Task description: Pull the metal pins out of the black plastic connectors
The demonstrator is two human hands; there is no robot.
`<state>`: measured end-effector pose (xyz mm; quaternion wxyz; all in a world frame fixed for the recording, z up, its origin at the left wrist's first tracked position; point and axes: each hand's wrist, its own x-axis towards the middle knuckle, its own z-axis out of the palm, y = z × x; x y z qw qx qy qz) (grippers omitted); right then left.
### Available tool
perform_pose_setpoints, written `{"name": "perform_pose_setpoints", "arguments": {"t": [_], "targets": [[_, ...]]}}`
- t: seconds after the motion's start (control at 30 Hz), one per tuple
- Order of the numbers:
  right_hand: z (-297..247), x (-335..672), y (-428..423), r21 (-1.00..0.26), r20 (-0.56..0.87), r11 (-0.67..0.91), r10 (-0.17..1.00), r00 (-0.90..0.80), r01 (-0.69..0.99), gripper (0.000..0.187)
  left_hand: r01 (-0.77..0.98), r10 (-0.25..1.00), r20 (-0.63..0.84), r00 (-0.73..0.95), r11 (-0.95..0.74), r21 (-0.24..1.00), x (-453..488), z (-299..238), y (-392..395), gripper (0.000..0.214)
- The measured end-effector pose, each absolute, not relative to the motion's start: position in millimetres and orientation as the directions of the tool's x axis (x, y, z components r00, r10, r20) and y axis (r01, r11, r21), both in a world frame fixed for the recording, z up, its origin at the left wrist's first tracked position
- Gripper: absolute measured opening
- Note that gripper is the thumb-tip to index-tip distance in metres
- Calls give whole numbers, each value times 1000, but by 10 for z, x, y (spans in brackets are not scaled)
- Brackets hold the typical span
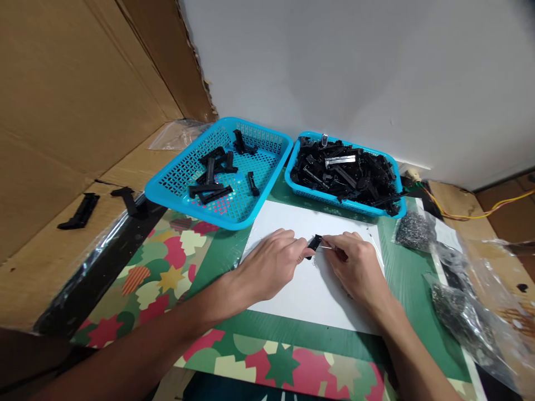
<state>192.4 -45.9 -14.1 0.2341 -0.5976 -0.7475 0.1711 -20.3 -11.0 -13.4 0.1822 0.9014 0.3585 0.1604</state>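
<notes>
1. Head view: the left hand (273,260) pinches the black part (314,244) over the white sheet (292,303).
2. Head view: the right hand (355,262) pinches a thin rod (326,247), its tip at the part.
3. Best, probably: brace the part, align the rod, press gently.

Pale grey wall (355,67) behind a patterned table (288,362), brown cardboard (75,100) leftward.

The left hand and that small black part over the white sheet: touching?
Touching: the head view shows the left hand pinching one end of the black part.
</notes>
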Motion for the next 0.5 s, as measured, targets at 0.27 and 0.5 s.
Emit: {"name": "perform_pose_setpoints", "arguments": {"t": [0.27, 0.5], "targets": [[-129, 1918, -451, -613, 122, 151, 988, -96, 776, 23, 591, 710, 141, 690, -666, 456, -211, -117, -106, 32], [-183, 1908, -426, -658, 146, 132, 988, -47, 741, 22, 591, 713, 120, 691, -652, 474, -214, -125, -103, 31]]}}
